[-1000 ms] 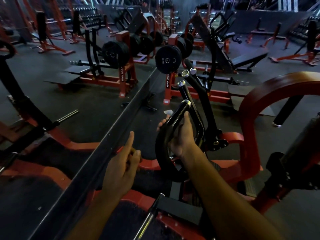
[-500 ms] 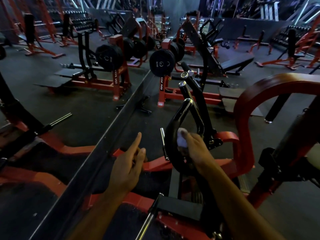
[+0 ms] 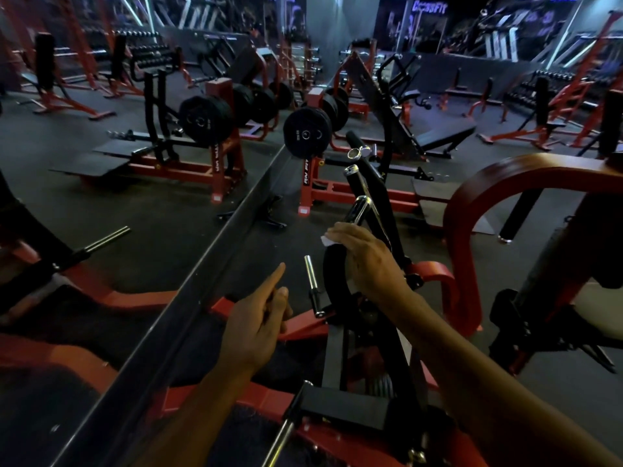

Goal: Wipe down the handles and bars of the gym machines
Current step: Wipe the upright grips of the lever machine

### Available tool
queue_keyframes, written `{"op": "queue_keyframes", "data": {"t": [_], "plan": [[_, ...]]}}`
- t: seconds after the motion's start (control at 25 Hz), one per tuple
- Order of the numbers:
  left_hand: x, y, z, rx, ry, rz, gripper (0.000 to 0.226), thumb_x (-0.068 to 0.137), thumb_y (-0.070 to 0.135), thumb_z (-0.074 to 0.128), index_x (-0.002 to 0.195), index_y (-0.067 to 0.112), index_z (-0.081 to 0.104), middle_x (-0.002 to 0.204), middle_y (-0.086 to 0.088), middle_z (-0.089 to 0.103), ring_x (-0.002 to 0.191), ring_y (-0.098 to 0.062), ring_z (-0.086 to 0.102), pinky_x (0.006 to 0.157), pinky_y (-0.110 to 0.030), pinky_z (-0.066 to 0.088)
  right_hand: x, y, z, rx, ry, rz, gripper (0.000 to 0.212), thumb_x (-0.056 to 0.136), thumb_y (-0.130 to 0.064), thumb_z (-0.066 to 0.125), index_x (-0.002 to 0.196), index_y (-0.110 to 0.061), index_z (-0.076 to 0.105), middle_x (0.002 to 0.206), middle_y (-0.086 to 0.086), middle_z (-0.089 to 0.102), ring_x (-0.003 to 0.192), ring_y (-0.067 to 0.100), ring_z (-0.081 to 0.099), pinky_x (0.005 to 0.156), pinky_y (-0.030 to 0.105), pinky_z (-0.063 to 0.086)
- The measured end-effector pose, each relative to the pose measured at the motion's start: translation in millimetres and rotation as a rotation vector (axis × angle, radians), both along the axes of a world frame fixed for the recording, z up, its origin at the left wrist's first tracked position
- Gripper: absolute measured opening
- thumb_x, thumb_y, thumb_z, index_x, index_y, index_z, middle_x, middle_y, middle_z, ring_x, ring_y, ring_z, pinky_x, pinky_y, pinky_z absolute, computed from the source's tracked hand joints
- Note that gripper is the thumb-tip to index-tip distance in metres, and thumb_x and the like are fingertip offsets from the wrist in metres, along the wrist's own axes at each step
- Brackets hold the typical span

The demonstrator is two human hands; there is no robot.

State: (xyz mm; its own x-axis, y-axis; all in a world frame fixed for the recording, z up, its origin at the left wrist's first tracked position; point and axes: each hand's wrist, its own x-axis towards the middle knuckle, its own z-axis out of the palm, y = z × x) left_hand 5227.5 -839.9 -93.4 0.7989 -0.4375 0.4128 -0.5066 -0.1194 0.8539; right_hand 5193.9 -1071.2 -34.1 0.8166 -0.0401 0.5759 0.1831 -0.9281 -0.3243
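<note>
floor lies open between the near machine and the mirror edge running diagonally on the left. right hand curls over the curved black handle, pressing a white cloth against it just below the chrome tip. left hand hangs apart, forefinger out, other fingers loosely curled, holding nothing. red frame arches at right; weight plates stand beyond in the dim gym.
</note>
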Motion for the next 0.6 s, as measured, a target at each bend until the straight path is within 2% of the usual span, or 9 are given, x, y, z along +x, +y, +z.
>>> {"op": "queue_keyframes", "data": {"t": [0.08, 0.16, 0.28, 0.4, 0.48, 0.56, 0.6], "plan": [[3, 0, -1, -0.012, 0.027, 0.006, 0.049, 0.107, 0.036, 0.045, 0.153, 0.02, 0.046, 0.078, 0.007, 0.069, 0.062, -0.01, 0.064, 0.063, -0.019, 0.051, -13, 4, -7, -0.079, -0.035, 0.095, 0.037, 0.1, -0.001, 0.043, 0.128, -0.007, 0.067, 0.138, 0.006, 0.061, 0.137, 0.009, 0.045, 0.117, 0.019, 0.034], [5, -2, 1, -0.002, 0.025, 0.002, 0.051, 0.105, 0.035, 0.045, 0.153, 0.02, 0.046, 0.078, 0.009, 0.069, 0.063, -0.01, 0.065, 0.064, -0.02, 0.052, -24, 8, -14, -0.119, -0.021, 0.167, 0.037, 0.101, -0.002, 0.043, 0.131, -0.004, 0.065, 0.143, 0.006, 0.057, 0.144, 0.008, 0.038, 0.12, 0.023, 0.03], [9, -6, 9, 0.017, -0.019, -0.006, 0.047, 0.106, 0.031, 0.046, 0.152, 0.023, 0.048, 0.079, 0.011, 0.069, 0.064, -0.01, 0.067, 0.064, -0.019, 0.052, -42, 7, -15, -0.005, -0.015, 0.214, 0.037, 0.105, -0.022, 0.045, 0.131, -0.006, 0.065, 0.144, 0.002, 0.057, 0.142, 0.008, 0.044, 0.117, 0.025, 0.037], [28, -10, 13, 0.105, -0.078, -0.012, 0.041, 0.105, 0.018, 0.053, 0.145, 0.028, 0.056, 0.083, 0.014, 0.068, 0.065, -0.011, 0.068, 0.067, -0.03, 0.057, -43, -3, -1, 0.194, -0.053, 0.077, 0.035, 0.1, -0.008, 0.051, 0.13, -0.018, 0.066, 0.137, -0.012, 0.059, 0.13, 0.003, 0.055, 0.106, 0.022, 0.047], [47, -14, 15, 0.216, -0.129, -0.024, 0.039, 0.1, 0.014, 0.061, 0.135, 0.031, 0.063, 0.09, 0.015, 0.069, 0.072, -0.007, 0.069, 0.075, -0.038, 0.059, -34, -12, 9, 0.299, -0.101, -0.089, 0.044, 0.099, -0.004, 0.057, 0.131, -0.033, 0.063, 0.122, -0.022, 0.06, 0.112, 0.002, 0.06, 0.093, 0.022, 0.053], [66, -18, 20, 0.264, -0.181, -0.049, 0.038, 0.096, 0.011, 0.065, 0.13, 0.029, 0.067, 0.1, 0.012, 0.071, 0.084, -0.004, 0.07, 0.084, -0.04, 0.059, -26, -16, 16, 0.365, -0.087, -0.196, 0.043, 0.099, -0.011, 0.061, 0.133, -0.037, 0.061, 0.109, -0.014, 0.057, 0.097, 0.003, 0.059, 0.082, 0.021, 0.053], [76, -23, 26, 0.283, -0.207, -0.065, 0.039, 0.095, 0.008, 0.066, 0.129, 0.027, 0.068, 0.104, 0.01, 0.071, 0.089, -0.004, 0.07, 0.089, -0.038, 0.058, -23, -18, 18, 0.38, -0.091, -0.204, 0.04, 0.098, -0.011, 0.062, 0.132, -0.034, 0.064, 0.11, -0.01, 0.059, 0.096, 0.004, 0.061, 0.083, 0.022, 0.054]]}}
